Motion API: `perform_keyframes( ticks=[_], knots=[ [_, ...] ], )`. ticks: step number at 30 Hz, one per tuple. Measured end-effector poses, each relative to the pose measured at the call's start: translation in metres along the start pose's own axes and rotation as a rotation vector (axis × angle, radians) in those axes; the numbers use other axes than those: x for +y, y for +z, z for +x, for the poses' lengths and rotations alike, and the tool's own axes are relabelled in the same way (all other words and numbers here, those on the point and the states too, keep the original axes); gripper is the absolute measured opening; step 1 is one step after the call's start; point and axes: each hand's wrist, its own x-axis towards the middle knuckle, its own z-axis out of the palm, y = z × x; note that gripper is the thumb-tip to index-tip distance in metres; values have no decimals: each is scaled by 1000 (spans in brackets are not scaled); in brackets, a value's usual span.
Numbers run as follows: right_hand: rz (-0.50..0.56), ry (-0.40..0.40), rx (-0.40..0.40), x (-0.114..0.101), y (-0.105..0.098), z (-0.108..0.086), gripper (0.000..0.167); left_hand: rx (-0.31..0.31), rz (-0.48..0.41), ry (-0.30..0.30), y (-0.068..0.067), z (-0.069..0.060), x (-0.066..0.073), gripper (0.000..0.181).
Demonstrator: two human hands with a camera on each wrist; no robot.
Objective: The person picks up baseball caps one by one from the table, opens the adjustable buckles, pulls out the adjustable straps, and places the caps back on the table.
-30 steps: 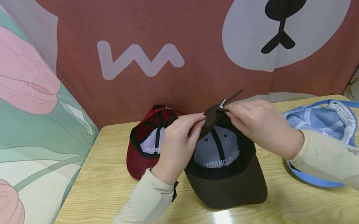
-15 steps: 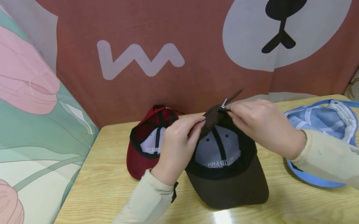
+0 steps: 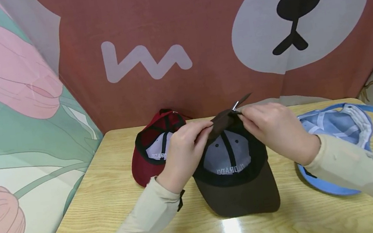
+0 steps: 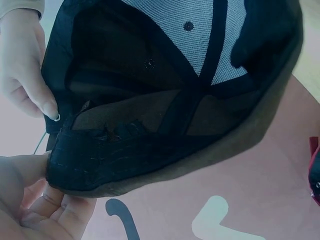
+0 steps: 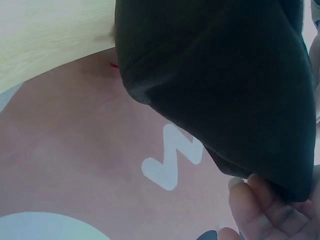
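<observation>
A dark brown cap [image 3: 240,199] stands with its brim toward the person and its grey-panelled inside showing. The left hand [image 3: 187,147] pinches the cap's back edge, left of the strap; in the left wrist view the left hand [image 4: 45,200] has thumb and fingers on either side of that edge. Right of the metal buckle [image 3: 235,106], the right hand [image 3: 277,130] pinches the back edge, and the strap end [image 3: 244,98] sticks up above it. In the right wrist view, fingertips of the right hand [image 5: 270,210] lie against the dark cap [image 5: 215,90].
A dark red cap [image 3: 142,166] lies on the wooden table [image 3: 110,180] at the left, partly behind the left hand. At the right, a light blue cap [image 3: 359,126] sits partly behind the right forearm. A printed cloth [image 3: 203,83] hangs along the table's back edge.
The brown cap and the right hand have shifted slightly to the right. Both hands keep their pinch on the back edge, and the strap end has moved slightly relative to the right hand.
</observation>
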Motion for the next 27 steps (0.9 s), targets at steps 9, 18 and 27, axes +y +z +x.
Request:
perform_keyframes(
  ticks=[9, 18, 27],
  knots=[
    [-9, 15, 1, 2, -2, 0, 21, 13, 0, 7, 0, 0, -1, 14],
    [-19, 10, 2, 3, -2, 0, 19, 21, 12, 15, 0, -1, -1, 14],
    [-23, 41, -18, 5, -4, -2, 19, 25, 17, -7, -1, -2, -2, 13]
  ],
)
